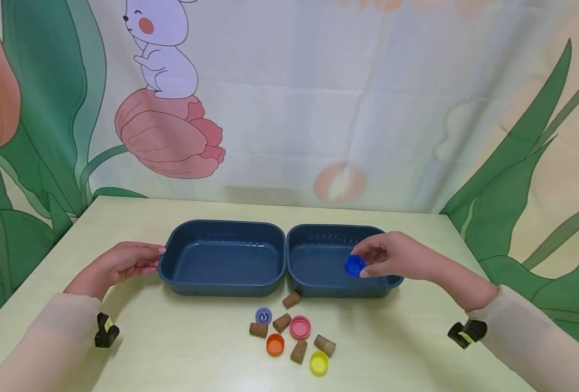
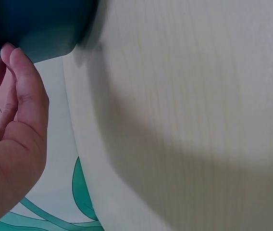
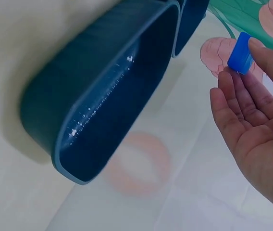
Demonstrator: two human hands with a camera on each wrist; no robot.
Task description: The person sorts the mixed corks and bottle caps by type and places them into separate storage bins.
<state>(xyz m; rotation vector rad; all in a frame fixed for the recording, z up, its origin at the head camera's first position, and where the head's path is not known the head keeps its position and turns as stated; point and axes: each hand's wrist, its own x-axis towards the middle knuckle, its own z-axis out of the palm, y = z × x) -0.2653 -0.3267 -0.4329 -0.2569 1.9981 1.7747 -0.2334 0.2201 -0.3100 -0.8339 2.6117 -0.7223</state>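
Note:
A blue bottle cap is pinched between the thumb and fingers of my right hand, above the right dark blue tray. The right wrist view shows the cap side-on at the fingertips, with the palm uncovered. My left hand touches the left end of the other dark blue tray. Up close, its thumb and fingertip meet the tray's rim and outer wall, the fingers fairly straight. No objects show inside either tray.
In front of the trays lie several corks, an orange cap, a pink cap, a yellow cap and a lavender cap. The trays stand side by side on a pale table. A printed curtain hangs behind.

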